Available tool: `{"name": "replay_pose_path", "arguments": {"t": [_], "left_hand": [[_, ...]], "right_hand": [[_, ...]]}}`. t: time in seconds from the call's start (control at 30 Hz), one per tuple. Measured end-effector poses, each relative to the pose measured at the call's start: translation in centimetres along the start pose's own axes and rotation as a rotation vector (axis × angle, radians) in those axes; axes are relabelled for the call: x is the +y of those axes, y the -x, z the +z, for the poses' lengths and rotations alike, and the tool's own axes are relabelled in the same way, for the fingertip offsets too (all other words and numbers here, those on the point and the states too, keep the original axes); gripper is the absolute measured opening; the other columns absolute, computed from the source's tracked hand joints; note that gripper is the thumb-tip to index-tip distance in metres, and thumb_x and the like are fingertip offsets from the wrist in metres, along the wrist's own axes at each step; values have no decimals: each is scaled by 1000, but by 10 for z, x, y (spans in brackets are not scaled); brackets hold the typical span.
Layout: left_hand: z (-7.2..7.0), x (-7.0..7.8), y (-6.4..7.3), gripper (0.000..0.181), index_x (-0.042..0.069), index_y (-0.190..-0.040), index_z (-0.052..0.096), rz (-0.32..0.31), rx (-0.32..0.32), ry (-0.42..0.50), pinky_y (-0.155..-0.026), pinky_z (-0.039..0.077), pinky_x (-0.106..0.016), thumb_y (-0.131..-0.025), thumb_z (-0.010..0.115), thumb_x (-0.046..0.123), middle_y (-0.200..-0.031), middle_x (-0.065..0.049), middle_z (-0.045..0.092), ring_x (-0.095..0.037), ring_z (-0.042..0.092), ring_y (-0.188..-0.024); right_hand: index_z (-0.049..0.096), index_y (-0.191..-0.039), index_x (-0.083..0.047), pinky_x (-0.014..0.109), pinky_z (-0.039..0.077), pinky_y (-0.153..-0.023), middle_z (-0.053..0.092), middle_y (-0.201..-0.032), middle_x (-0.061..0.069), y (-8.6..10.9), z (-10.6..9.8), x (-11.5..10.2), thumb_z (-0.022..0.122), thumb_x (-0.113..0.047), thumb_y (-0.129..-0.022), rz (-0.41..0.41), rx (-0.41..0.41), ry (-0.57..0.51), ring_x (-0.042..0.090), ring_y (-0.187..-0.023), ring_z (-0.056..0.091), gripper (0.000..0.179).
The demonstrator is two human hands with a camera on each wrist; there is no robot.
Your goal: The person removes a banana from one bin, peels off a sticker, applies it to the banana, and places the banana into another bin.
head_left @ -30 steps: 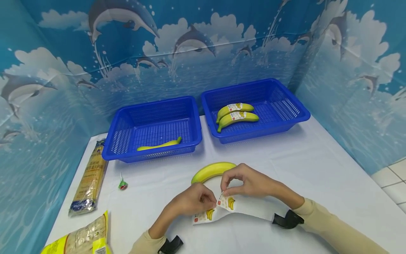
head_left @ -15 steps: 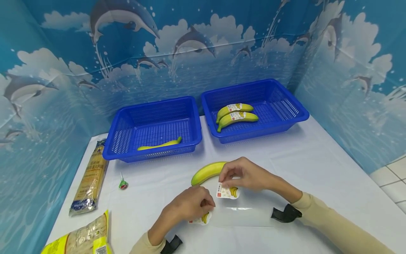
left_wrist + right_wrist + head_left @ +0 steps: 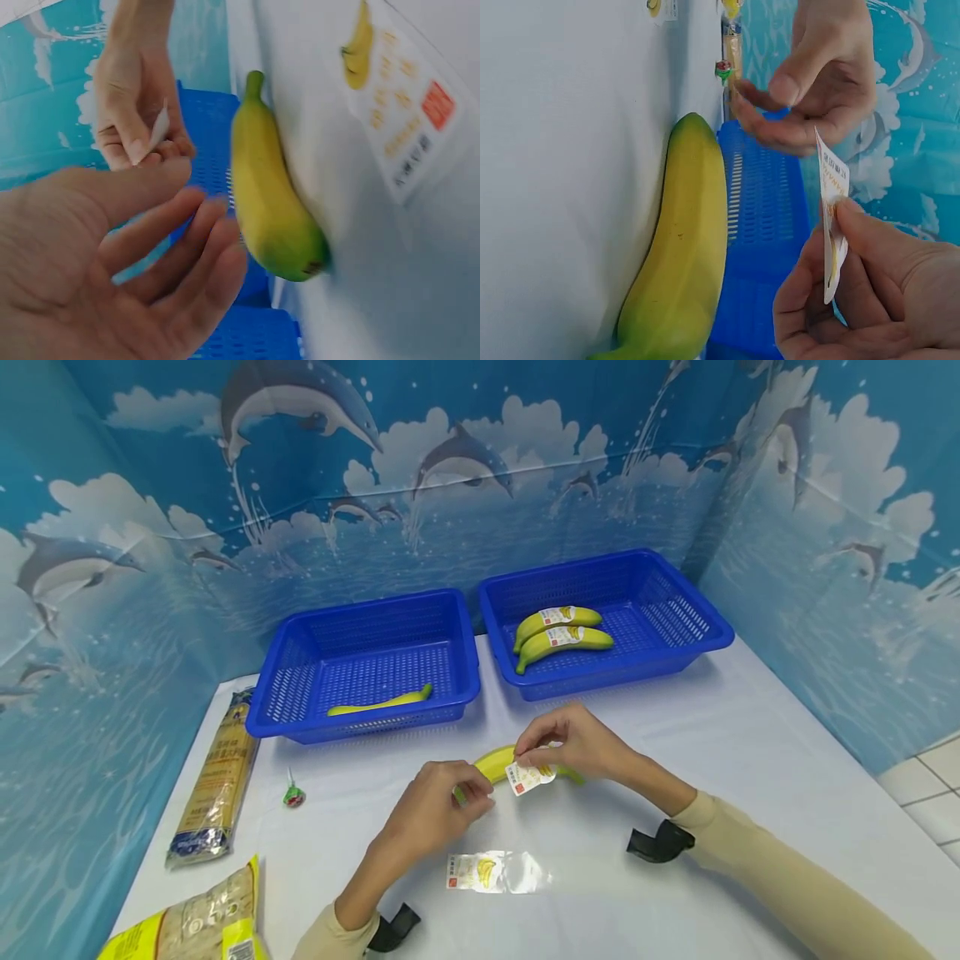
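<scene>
My right hand pinches a small white sticker with a banana print between thumb and fingers; it stands edge-on in the right wrist view. Beneath both hands lies a yellow banana with green ends, on the white table. My left hand is just left of the sticker, over the banana's left end, fingers loosely bent and holding nothing. Nearer to me, a clear backing strip lies flat with another banana sticker on it, also seen in the left wrist view.
Behind are two blue baskets: the left basket holds a plain banana, the right basket two labelled bananas. At left lie a lollipop, a long pasta packet and a yellow-and-clear bag.
The right hand has peeled the sticker off the strip and moved it up to the banana. The left hand has let go of the strip, which now lies flat, and risen toward the banana.
</scene>
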State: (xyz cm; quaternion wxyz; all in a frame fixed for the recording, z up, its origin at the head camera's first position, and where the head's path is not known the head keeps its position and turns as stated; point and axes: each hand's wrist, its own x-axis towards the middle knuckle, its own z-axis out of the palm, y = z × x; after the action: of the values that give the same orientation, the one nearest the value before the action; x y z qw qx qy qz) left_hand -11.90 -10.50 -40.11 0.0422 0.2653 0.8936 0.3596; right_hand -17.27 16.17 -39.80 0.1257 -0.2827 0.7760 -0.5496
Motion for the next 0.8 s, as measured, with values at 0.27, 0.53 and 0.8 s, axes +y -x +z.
{"name": "replay_pose_path", "arguments": {"t": [0.27, 0.53, 0.8], "left_hand": [[15, -20, -9, 50, 1, -130, 74, -129, 163, -78, -90, 60, -47, -85, 94, 13, -124, -12, 72, -30, 68, -110], [28, -33, -12, 48, 0, -132, 74, -117, 146, -139, -91, 60, -48, -88, 90, 7, -122, -12, 74, -29, 66, -110], [28, -35, -13, 45, 1, -132, 74, -114, 140, -146, -89, 59, -46, -90, 88, 7, -120, -11, 75, -27, 65, -108]], "right_hand": [[85, -97, 2, 21, 62, -73, 82, -96, 13, -12, -1, 15, 84, 4, -90, 10, 84, 18, 12, -86, 76, 8], [84, -96, 3, 19, 59, -66, 82, -94, 15, -21, 6, 29, 86, 4, -88, 33, 134, -7, 11, -82, 77, 8], [86, -93, 0, 19, 59, -66, 82, -90, 10, -25, 14, 33, 89, -1, -87, 48, 192, 37, 17, -82, 78, 7]]}}
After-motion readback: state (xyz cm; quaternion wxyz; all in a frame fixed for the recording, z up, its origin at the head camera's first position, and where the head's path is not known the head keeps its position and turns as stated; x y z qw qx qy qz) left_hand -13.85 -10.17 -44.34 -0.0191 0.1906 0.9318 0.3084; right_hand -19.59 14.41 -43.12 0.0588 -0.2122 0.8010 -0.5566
